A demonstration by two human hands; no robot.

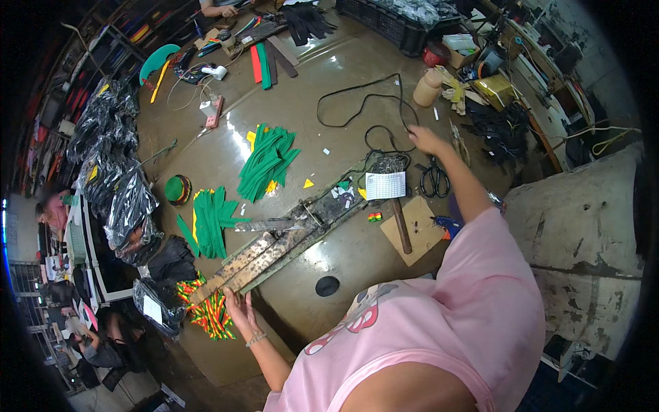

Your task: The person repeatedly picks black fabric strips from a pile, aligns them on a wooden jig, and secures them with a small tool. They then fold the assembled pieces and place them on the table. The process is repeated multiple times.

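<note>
A long, worn wooden board fixture (257,264) with a metal bar and clamp lies slantwise across the table. My left hand (241,317) is at its near-left end, fingers stretched and thumb apart, touching the edge. Beside that end is a pile of red, yellow and green striped strips (209,312). My right hand (427,140) reaches out at the right, fingers closed on a thin black cord (364,94) that loops over the table. Below it lie black scissors (434,180), a white gridded paper (386,185) and a hammer (401,226) with a wooden handle.
Green strip bundles (266,165) and a striped roll (178,189) lie left of centre. A power strip (214,113) with cables sits farther back. Plastic-wrapped black bundles (110,158) line the left edge. A beige jar (427,89) and black crate (395,27) stand far right. Other people work beyond.
</note>
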